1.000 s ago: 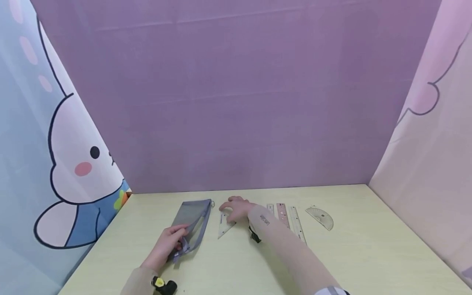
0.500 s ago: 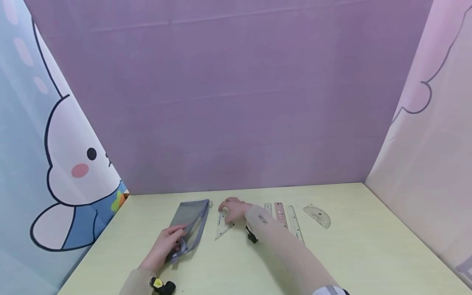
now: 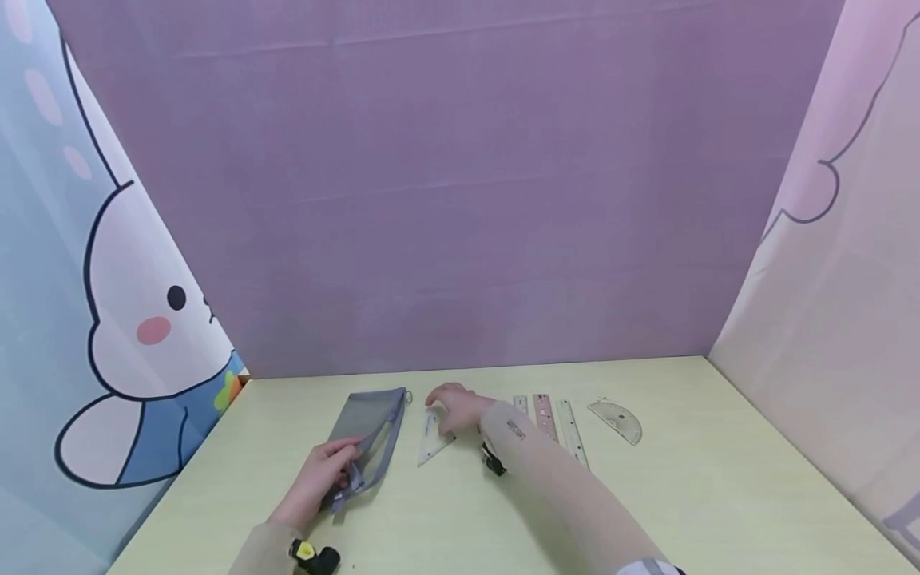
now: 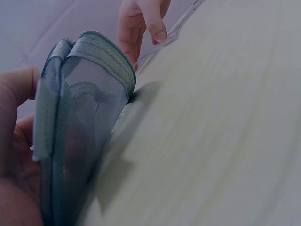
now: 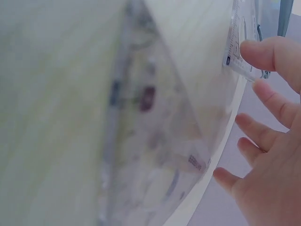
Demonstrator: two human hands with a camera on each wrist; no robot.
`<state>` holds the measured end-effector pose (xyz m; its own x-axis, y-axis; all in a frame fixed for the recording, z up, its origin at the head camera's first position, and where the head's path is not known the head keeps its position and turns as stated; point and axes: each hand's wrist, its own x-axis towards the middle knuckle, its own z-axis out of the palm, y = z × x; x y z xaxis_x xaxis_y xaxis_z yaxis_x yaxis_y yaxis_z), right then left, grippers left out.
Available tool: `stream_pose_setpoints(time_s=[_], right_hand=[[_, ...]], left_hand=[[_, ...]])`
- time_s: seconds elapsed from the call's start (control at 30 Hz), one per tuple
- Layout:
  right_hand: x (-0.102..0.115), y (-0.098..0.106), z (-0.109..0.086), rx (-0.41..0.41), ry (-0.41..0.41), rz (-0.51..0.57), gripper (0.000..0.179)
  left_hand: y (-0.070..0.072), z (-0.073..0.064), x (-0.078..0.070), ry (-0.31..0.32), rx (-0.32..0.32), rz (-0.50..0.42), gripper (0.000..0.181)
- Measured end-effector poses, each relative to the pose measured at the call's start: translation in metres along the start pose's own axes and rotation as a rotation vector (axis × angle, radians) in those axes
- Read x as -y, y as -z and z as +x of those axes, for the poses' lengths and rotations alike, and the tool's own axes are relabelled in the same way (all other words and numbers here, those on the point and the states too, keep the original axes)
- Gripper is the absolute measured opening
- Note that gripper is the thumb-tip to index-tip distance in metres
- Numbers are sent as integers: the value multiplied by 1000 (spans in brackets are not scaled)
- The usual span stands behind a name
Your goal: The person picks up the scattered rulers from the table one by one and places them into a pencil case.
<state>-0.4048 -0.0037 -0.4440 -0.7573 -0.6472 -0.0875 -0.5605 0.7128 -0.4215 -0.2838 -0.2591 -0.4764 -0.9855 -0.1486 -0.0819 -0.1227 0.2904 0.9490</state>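
Observation:
On the left, my left hand [image 3: 327, 475] grips a grey-blue mesh zipper pouch [image 3: 359, 419] by its side; in the left wrist view the mouth of the pouch [image 4: 101, 61] gapes. My right hand [image 3: 460, 406] reaches down over a clear set square [image 3: 434, 441] lying on the table. In the right wrist view its thumb overlaps this set square [image 5: 236, 42], the index fingertip is near the corner, and the other fingers are spread. Contact is hard to judge. A second clear set square [image 5: 155, 127] fills the near part of that view; in the head view the right arm covers it.
Right of the arm lie a clear ruler [image 3: 521, 404], a pink ruler [image 3: 545, 415] and another clear ruler [image 3: 573, 431], partly hidden by the sleeve. Farther right is a clear protractor [image 3: 616, 421]. A purple cloth [image 3: 474, 200] rises behind the pale table [image 3: 690, 471].
The head view has shifted slightly. Both hands, the pouch and the set square keep nearly the same places relative to one another.

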Motion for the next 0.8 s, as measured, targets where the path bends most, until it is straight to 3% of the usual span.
stream_pose_setpoints(time_s=[0.4,0.8], right_hand=[[-1,-3,-4,-32,48,85,60],[-2,-7,-8,-24,47,131,62]], left_hand=[[-1,-1,0,-3,8,0,42],[1,3,5,11,14,1,43]])
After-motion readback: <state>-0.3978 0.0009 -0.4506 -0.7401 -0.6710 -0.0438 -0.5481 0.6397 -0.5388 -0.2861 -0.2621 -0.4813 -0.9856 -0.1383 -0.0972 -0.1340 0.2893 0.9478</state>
